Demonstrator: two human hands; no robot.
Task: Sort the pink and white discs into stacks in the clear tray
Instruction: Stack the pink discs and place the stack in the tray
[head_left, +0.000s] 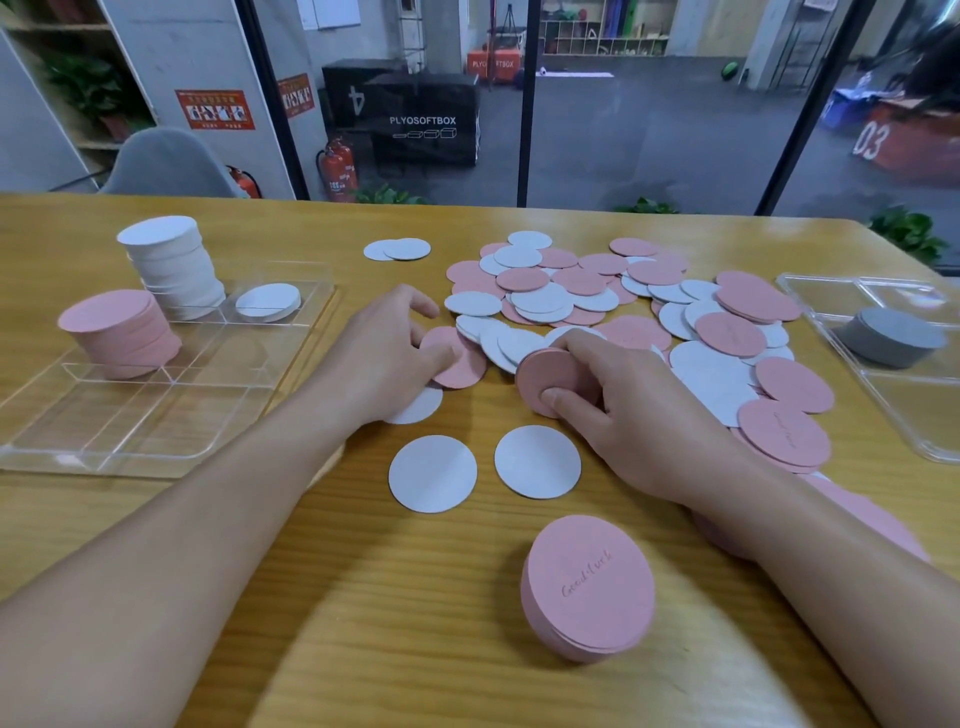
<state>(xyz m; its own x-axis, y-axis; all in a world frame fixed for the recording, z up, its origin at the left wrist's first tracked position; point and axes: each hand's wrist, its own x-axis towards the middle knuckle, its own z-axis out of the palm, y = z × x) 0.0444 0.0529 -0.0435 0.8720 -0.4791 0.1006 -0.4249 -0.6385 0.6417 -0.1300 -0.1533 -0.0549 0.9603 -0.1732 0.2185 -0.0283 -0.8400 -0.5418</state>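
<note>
Right hand (618, 410): a small bundle of pink discs (540, 382) is pinched between thumb and fingers, held tilted just above the wooden table (415, 597). Left hand (384, 358): fingertips are curled onto a single pink disc (460, 364) at the near edge of the loose mixed pile (623, 312); whether it is actually pinched or only pressed cannot be told.

Clear tray (156, 441) is located at far left. A tall white stack (174, 267) and a shorter pink stack (122, 332) are held in its compartments, with a few white discs (267, 301) in the next cell. A separate pink stack (589, 587) is standing on the table, near the person.

Risks noted:
- Held bundle is gripped at its edge only; fanning or dropped discs are likely if the pinch is loosened in transit.
- Tall white stack appears slightly uneven; toppling is probable if the tray is nudged.
- Near pink stack lies close to the right forearm; it could be swept aside.
- Overlapped discs may be dragged together, so a white disc could be picked up with a pink one.
</note>
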